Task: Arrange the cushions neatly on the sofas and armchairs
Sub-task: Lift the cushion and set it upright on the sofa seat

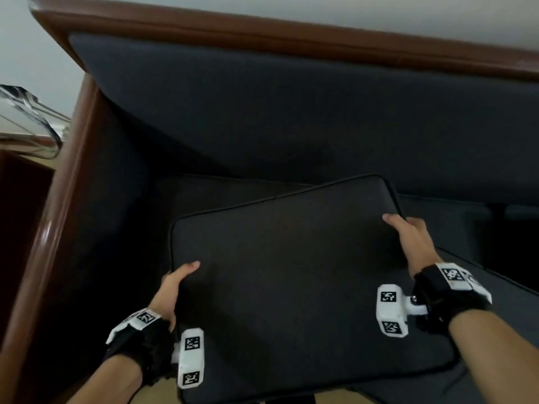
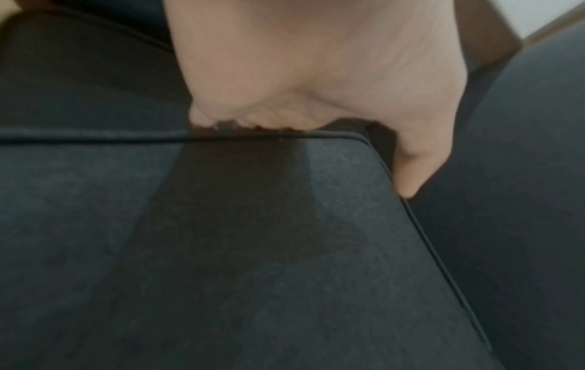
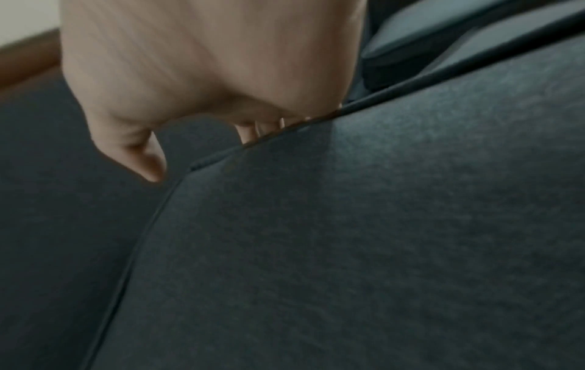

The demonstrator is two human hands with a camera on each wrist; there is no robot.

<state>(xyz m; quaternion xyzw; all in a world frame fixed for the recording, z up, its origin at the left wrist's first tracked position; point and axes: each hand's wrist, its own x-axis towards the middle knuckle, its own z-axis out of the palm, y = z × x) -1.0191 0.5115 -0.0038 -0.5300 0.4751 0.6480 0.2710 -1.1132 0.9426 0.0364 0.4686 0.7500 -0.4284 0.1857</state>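
L grip (image 1: 175,284) pinching cushion (image 1: 291,287) L edge | R grip (image 1: 408,237) clasping R edge | over sofa (image 1: 262,112) seat

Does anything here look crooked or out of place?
Yes: the flat dark grey piped cushion sits askew, turned at an angle to the wooden-framed sofa, held by the left hand and right hand.

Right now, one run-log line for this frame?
phase: placing | dark cushion: held over sofa seat, skewed | left hand: grips left edge | right hand: grips right edge | backrest: behind
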